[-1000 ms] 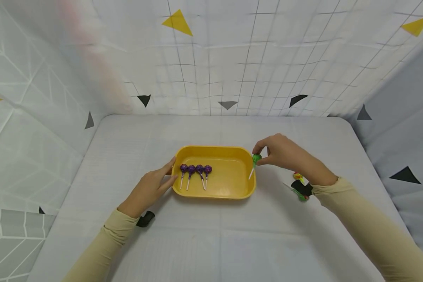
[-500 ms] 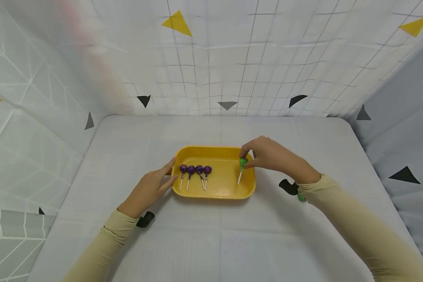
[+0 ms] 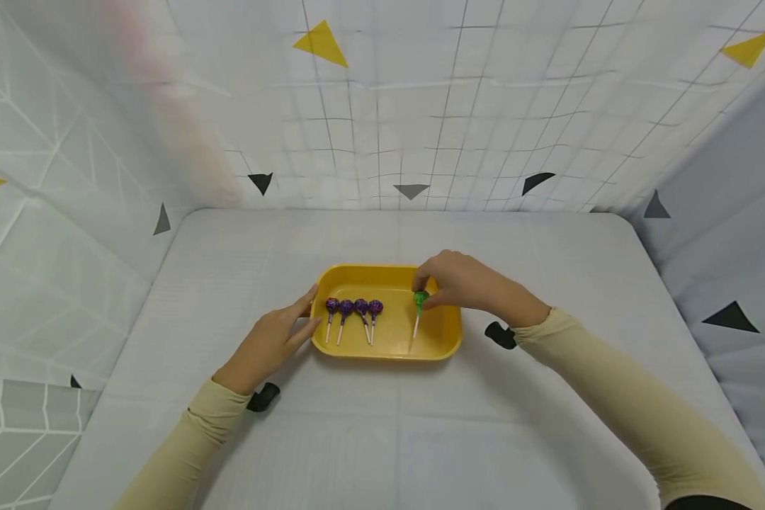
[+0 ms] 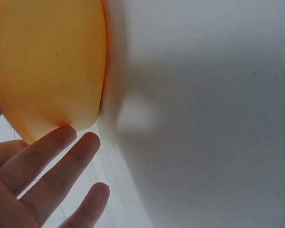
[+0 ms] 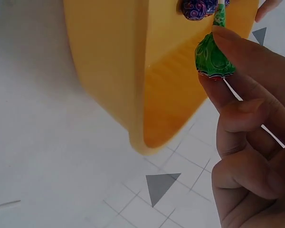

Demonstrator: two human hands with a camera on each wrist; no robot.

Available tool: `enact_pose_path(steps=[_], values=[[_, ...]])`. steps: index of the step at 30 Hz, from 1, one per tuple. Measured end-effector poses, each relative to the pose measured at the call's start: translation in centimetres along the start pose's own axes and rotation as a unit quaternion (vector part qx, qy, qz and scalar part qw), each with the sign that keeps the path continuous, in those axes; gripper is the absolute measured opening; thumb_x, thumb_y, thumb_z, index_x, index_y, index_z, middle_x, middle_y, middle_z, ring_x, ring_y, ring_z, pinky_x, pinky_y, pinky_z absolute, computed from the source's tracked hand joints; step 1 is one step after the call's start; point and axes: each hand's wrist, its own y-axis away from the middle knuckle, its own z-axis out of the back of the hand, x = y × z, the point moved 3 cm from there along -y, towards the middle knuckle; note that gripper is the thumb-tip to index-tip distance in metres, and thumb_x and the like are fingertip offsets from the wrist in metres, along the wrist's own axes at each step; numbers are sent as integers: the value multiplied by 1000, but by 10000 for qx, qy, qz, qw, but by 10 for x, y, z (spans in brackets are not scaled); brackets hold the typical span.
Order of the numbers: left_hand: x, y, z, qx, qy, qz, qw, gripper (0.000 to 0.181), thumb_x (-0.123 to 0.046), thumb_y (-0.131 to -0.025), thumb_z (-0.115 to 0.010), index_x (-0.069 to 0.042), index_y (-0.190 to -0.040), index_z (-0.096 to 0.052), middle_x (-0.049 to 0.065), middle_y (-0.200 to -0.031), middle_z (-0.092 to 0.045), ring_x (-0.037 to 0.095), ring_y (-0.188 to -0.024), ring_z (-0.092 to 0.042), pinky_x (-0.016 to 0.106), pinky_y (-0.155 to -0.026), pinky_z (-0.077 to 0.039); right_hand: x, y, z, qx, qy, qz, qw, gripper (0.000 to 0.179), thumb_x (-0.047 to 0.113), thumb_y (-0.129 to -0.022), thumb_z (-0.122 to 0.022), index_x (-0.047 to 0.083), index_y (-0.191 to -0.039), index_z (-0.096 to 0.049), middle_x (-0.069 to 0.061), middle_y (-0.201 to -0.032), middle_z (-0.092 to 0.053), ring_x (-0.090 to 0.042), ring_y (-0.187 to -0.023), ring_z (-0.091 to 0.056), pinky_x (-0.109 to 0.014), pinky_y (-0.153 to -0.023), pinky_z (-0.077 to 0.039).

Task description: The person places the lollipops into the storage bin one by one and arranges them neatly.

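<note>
A yellow tray [image 3: 414, 348] sits on the white table, with several purple-wrapped lollipops [image 3: 346, 307] side by side in its left half, sticks toward me. My left hand [image 3: 269, 343] is at the tray's left end; in the left wrist view its fingers [image 4: 61, 175] are nearly straight, at least one touching the outer wall. Over the right half, my right hand [image 3: 468, 283] pinches a green-wrapped lollipop [image 3: 420, 299] by its head between thumb and index finger. Its stick points down toward me, and the other fingers are curled in the right wrist view. Whether the stick touches the tray, I cannot tell.
Part of another lollipop [image 5: 4, 205] with a white stick lies on the table outside the tray, at the lower left of the right wrist view. Patterned white cloth walls [image 3: 421, 127] stand behind and beside the table. A dark wrist piece [image 3: 500, 335] shows below my right wrist.
My right hand has carried the green lollipop leftward from the tray's right rim to inside its right half. The left hand, tray and purple lollipops have stayed put.
</note>
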Motion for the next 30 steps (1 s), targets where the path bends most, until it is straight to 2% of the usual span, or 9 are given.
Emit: enact_pose_path(steps=[10, 19, 30], values=[[0, 0, 1, 32, -8, 37, 10000, 65, -35, -108, -56, -13, -164, -30, 16, -136, -69, 33, -127, -66, 53, -110, -51, 7, -14, -5, 103, -33, 71, 9999, 16, 24, -86, -87, 17, -98, -79, 5, -96, -76, -27, -99, -67, -37, -89, -57], [1, -1, 0, 36, -14, 45, 10000, 65, -34, -108, -56, -13, -164, -30, 15, -135, -70, 33, -127, -66, 54, -110, -51, 11, -26, -11, 229, 57, 224, 9995, 16, 22, -85, -87, 16, -97, -79, 5, -95, -76, -15, -86, -63, -32, -82, -58], [0, -1, 1, 32, 20, 7, 10000, 65, -33, -108, -56, -13, -164, -30, 16, -136, -69, 34, -128, -65, 54, -111, -50, 21, -39, -16, 478, 233, 196, 9984, 14, 19, -85, -88, 16, -93, -77, 5, -94, -75, -15, -83, -61, -30, -78, -55]])
